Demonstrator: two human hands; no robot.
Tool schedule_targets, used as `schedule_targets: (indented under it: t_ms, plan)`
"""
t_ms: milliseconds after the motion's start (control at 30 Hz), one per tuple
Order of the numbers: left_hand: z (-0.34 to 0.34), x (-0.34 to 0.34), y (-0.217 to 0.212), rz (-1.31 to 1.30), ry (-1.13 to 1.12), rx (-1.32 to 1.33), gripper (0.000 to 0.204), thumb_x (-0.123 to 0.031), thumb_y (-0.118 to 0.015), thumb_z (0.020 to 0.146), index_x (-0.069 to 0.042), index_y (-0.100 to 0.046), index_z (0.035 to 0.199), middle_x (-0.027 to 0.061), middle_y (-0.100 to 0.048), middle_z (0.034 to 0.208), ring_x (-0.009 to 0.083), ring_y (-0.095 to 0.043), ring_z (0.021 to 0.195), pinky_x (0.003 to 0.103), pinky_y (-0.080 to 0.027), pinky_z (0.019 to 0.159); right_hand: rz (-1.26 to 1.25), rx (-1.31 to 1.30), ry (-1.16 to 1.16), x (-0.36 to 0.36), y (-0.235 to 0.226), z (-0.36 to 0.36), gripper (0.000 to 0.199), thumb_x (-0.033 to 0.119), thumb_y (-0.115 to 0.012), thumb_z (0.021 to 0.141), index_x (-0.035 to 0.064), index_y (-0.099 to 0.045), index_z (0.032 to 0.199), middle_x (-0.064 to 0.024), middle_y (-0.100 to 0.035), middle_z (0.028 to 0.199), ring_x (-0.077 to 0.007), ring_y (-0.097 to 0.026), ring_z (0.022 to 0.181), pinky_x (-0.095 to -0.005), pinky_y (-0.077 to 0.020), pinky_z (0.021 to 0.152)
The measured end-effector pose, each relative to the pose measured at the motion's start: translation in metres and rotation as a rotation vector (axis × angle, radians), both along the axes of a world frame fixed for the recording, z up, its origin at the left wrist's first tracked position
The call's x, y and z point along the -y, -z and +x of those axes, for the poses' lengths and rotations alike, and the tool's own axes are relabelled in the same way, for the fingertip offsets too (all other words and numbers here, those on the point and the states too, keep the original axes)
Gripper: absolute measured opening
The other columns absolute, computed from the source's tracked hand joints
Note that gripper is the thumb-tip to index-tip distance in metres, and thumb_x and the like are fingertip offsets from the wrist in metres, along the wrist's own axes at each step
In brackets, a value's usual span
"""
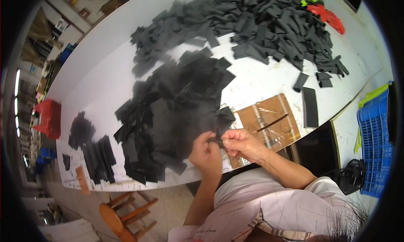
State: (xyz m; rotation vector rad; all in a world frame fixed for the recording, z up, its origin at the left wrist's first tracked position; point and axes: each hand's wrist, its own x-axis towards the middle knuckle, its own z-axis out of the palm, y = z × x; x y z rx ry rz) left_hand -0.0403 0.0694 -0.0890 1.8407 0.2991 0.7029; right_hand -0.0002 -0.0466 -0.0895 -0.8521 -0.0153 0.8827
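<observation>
Steadily now: your left hand (pixel 206 153) and right hand (pixel 243 144) both seem to pinch the small dark piece (pixel 217 142), near the black pile (pixel 170 109), so best tension it gently, fingertips close, lest it twist or slip.

Fabric heaps (pixel 172 111) on the table (pixel 99 90), crate (pixel 373 143) to the right, stool (pixel 114 222) to the left

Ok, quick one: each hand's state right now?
Left hand: fingers curled at a small dark piece; firm grip cannot be told.
Right hand: closed in a pinch, apparently on that same piece.
</observation>
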Motion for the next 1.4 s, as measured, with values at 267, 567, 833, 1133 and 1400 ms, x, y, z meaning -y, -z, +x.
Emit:
schedule_targets:
  t_ms: [267,567,833,1133,1400]
  plan:
    - [-0.015,0.001,-0.049,-1.500,1.013,-0.327,0.046,0.017,-0.047,0.064,0.006,-0.045,0.108,0.0077,-0.054,0.080,0.0047,-0.047,0.052,0.016,-0.033,0.040,0.074,0.516,0.258,0.031,-0.020,-0.015,0.014,0.016,-0.056,0.081,0.0040,-0.052,0.075,-0.0006,-0.048,0.085,-0.0082,-0.045,0.067,-0.0173,-0.0365,0.060]
    - [0.002,0.055,-0.067,-0.034,0.539,0.215,0.023,0.009,-0.049,0.073,0.005,-0.054,0.095,0.0133,-0.058,0.089,0.0131,-0.055,0.067,0.020,-0.044,0.057,-0.513,0.992,0.400,0.079,-0.095,-0.018,0.007,0.003,-0.053,0.077,-0.0013,-0.050,0.073,-0.0095,-0.052,0.075,-0.0199,-0.051,0.065,-0.0275,-0.0406,0.059]
    - [0.041,0.060,-0.101,-1.662,1.127,-0.190,0.026,0.001,-0.043,0.078,0.006,-0.040,0.103,0.0159,-0.057,0.078,0.0020,-0.039,0.037,0.017,-0.030,0.033,-0.457,0.710,0.306,0.101,-0.109,0.020,0.018,0.017,-0.051,0.082,0.0010,-0.051,0.074,-0.0009,-0.048,0.064,-0.0070,-0.041,0.057,-0.0212,-0.0329,0.051]
    - [0.049,0.060,-0.029,-1.813,0.847,-0.420,0.040,-0.004,-0.040,0.080,0.005,-0.037,0.119,0.0139,-0.058,0.086,0.0028,-0.028,0.033,0.016,-0.021,0.030,-0.099,0.142,0.080,0.112,-0.041,0.037,0.020,0.022,-0.054,0.083,0.0057,-0.051,0.071,0.0018,-0.044,0.059,-0.0041,-0.035,0.050,-0.0167,-0.0276,0.043]
    - [0.045,0.062,-0.014,-2.131,0.693,-0.341,0.039,-0.003,-0.040,0.082,0.005,-0.035,0.120,0.0130,-0.057,0.084,0.0012,-0.029,0.034,0.015,-0.022,0.029,-0.168,0.250,-0.025,0.112,-0.020,0.043,0.022,0.022,-0.053,0.083,0.0064,-0.049,0.068,0.0035,-0.041,0.056,-0.0044,-0.034,0.047,-0.0170,-0.0269,0.043]
